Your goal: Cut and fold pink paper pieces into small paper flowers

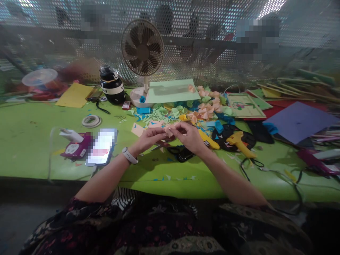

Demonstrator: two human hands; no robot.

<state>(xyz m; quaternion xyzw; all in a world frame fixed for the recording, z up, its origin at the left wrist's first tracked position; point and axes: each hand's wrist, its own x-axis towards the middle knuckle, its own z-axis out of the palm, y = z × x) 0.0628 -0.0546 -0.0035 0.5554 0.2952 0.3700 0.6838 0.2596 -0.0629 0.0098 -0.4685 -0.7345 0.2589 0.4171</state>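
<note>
Both hands meet above the middle of the green table. Between their fingertips is a small piece of peach paper, partly covered by the fingers. My left hand pinches its left side, and my right hand pinches the other. Flat peach paper pieces lie just behind my left hand. Beneath my right hand are a black object and dark scissors-like handles. A yellow tool, perhaps a cutter, lies to the right. Curled peach paper petals and green scraps are heaped beyond the hands.
A yellow glue gun with a cord rests at right. At left are a lit phone, a purple power strip and a tape roll. A fan and black bottle stand behind.
</note>
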